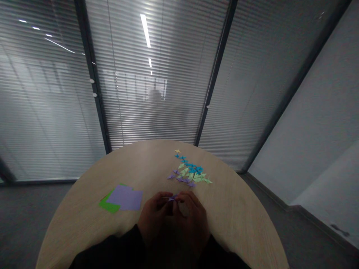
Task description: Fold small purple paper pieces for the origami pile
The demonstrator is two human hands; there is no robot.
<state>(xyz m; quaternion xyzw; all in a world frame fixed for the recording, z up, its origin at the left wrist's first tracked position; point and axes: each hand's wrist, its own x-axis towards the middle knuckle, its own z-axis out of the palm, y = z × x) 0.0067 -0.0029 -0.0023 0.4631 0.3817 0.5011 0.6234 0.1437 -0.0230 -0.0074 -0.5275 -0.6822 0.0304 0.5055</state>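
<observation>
Both my hands meet above the near part of a round wooden table (232, 220). Between their fingertips is a small folded piece of purple paper (171, 199), mostly hidden by the fingers. My left hand (153, 213) is closed, pinching its left side. My right hand (193, 215) is closed on its right side, thumb and fingers together. Just beyond the hands lie several small folded paper figures, pointed like origami cranes: purple ones (191, 184) nearest, pale green ones (196, 176) behind, blue ones (184, 161) farther back and one yellow one (177, 151) at the far end.
Left of my hands, purple paper sheets (131, 198) overlap green sheets (110, 207) on the table. Windows with horizontal blinds (157, 119) and dark frames stand behind the table. A pale wall (316, 149) rises on the right, above a grey carpet (280, 209).
</observation>
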